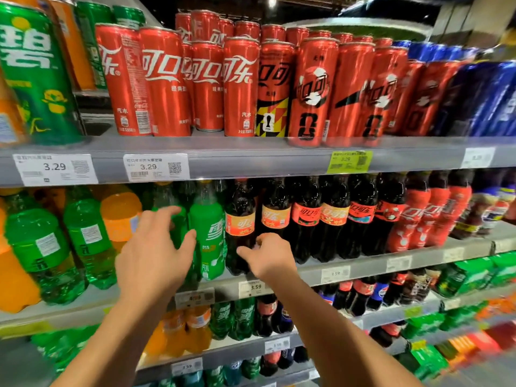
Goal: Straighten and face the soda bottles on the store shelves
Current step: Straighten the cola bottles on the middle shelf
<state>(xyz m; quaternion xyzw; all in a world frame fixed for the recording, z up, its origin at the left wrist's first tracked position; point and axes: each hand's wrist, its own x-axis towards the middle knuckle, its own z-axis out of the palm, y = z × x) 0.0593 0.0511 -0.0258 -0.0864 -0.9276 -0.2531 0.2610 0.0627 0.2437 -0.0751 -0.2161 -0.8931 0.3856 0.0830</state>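
Note:
On the middle shelf [349, 268] stand green Sprite bottles [208, 236], orange soda bottles [120, 216] and a row of dark cola bottles [305, 219]. My left hand [155, 255] is spread open in front of a green bottle [177, 219] that it partly hides, and its thumb rests beside the front Sprite bottle. My right hand [269, 256] has its fingers curled. It sits low against the leftmost cola bottles [240, 227], thumb tip touching one. No clear grip on a bottle shows.
Red cola cans [167, 79], green cans [36, 79] and blue cans [491, 99] fill the top shelf, with price tags [156, 167] on its rail. Lower shelves hold more small bottles [231, 317]. Green and orange packs [474, 275] sit at the right.

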